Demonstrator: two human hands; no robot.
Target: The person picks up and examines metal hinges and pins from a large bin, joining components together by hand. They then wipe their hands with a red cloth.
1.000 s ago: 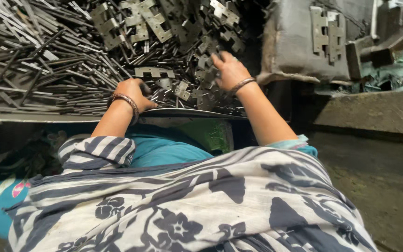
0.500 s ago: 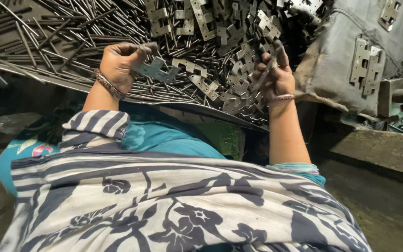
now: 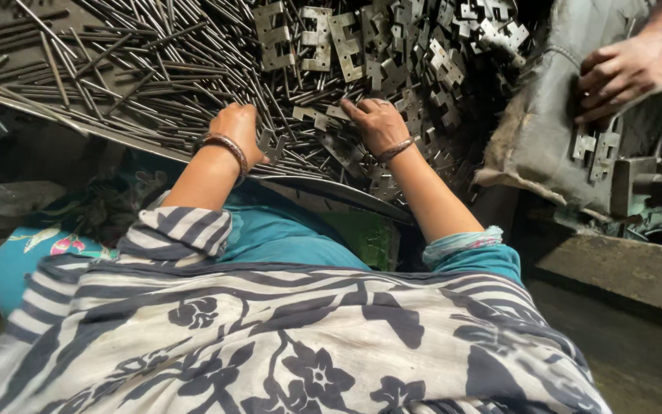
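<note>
I am watching from the left: thin metal rods (image 3: 116, 54) are lying heaped on the tray (image 3: 331, 188), unsorted as far as I can judge. My left hand (image 3: 235, 130) is curling its fingers around a small flat metal bracket (image 3: 270, 143) at the heap's near edge. My right hand (image 3: 377, 123) is pressing spread fingers onto the pile of stamped plates (image 3: 392, 54), gripping nothing I can see. Most pieces are looking untouched. Further right, another person's hand (image 3: 622, 73) is resting on a grey sack (image 3: 545, 130), crowding that side.

Three hands are seen: the left hand (image 3: 235, 126), the right hand (image 3: 377, 123) and one co-worker's hand (image 3: 622, 73). Two bangles (image 3: 227, 146) are counted. Metal rods (image 3: 116, 54) and stamped plates (image 3: 392, 38) are too many to be counted.
</note>
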